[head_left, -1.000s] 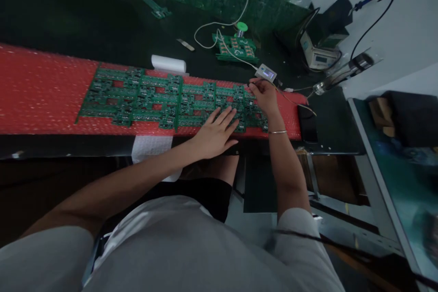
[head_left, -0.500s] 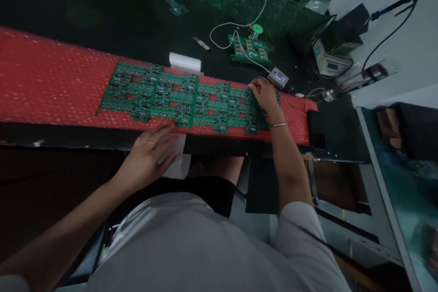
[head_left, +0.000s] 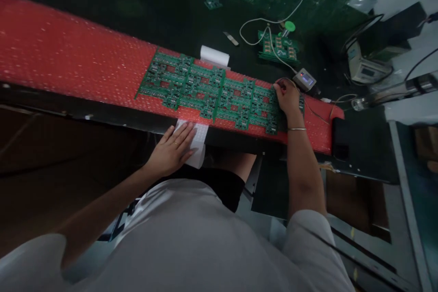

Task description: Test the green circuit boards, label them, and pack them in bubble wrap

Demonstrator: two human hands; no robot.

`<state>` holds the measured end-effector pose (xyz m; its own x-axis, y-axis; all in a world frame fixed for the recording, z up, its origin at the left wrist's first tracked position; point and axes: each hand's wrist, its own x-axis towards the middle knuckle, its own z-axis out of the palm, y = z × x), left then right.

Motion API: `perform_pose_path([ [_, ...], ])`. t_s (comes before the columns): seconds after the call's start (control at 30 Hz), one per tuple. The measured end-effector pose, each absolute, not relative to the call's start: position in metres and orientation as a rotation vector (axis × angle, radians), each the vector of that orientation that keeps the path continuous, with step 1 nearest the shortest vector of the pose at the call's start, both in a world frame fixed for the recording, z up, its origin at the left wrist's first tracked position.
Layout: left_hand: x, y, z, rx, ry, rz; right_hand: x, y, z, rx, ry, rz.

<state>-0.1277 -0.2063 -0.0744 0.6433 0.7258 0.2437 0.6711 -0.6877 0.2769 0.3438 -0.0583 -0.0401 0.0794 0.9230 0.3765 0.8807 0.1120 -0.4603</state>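
A panel of green circuit boards [head_left: 201,93] lies on red bubble wrap [head_left: 85,64]. My left hand [head_left: 173,148] rests open, fingers stretched, on a white strip [head_left: 200,134] that hangs over the table's front edge; small print-like squares show on it. Over the right end of the boards, my right hand [head_left: 289,98] has its fingertips pinched together. Thin wires run beside that hand towards a small grey meter [head_left: 304,79] with a lit display. Whatever the pinched fingers hold is too small to make out, and the hand covers part of the last board.
Behind the boards lie a white roll [head_left: 214,56], a small knife-like tool [head_left: 231,39] and a stack of green boards [head_left: 278,49] beside a green-topped spool [head_left: 289,26]. A black phone-like slab [head_left: 340,139] lies right, near a beige instrument [head_left: 367,68].
The camera view has swung, so the bench appears shifted. My left hand has moved further onto the white strip, its fingers flatter. The right hand stays pinched at the boards' right end.
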Motion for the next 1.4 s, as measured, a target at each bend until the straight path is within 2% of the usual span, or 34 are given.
perform_pose_path([
  [0.27, -0.121, -0.221, -0.079, 2.667, 1.160, 0.601, 0.344, -0.060, -0.044, -1.777, -1.784, 0.025],
  [0.5, -0.154, -0.198, -0.069, 2.405, 1.200, 1.048, 0.347, -0.059, -0.047, -1.785, -1.774, 0.013],
  [1.17, -0.163, -0.179, -0.072, 2.302, 1.055, 1.194, 0.344, -0.062, -0.044, -1.809, -1.752, 0.025],
  [1.4, -0.165, -0.178, -0.061, 2.233, 1.116, 1.047, 0.343, -0.063, -0.043, -1.809, -1.745, 0.021],
])
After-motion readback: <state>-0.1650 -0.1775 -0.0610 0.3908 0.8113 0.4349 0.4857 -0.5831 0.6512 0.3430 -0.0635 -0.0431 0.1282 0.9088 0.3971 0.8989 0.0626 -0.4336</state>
